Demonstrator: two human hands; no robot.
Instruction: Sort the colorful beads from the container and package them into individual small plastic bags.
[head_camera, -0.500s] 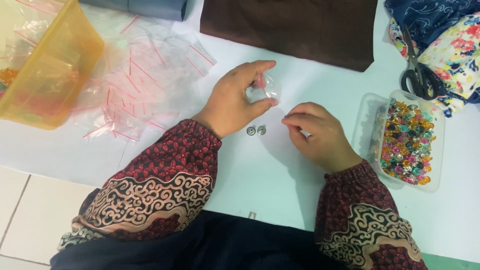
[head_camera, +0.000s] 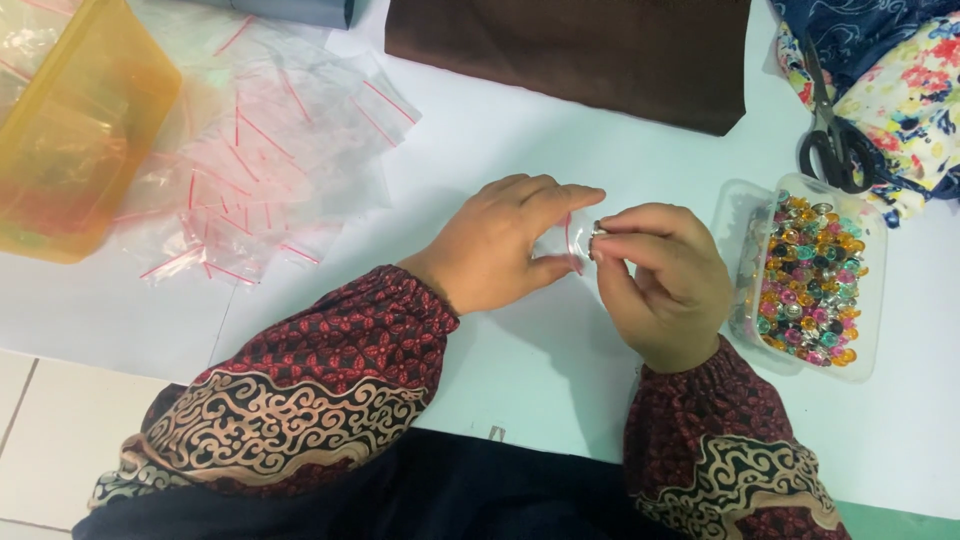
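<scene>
Count of items on the white table (head_camera: 520, 110): two hands, left hand (head_camera: 505, 245) and right hand (head_camera: 665, 280). One small clear zip bag (head_camera: 560, 243) held between them. One small metallic bead (head_camera: 597, 230) at the right fingertips. One loose pile of clear zip bags with red strips (head_camera: 260, 160), number not countable. One yellow plastic tub (head_camera: 80, 140). One clear tray of coloured beads (head_camera: 810, 275), beads too many to count. One pair of black-handled scissors (head_camera: 835, 140). One brown cloth (head_camera: 580, 55). Two patterned fabrics (head_camera: 900, 70).

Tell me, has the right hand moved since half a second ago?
Yes. The right hand has lifted off the table and shifted toward the left hand, away from the clear tray of beads, its fingers now meeting the small clear bag.
</scene>
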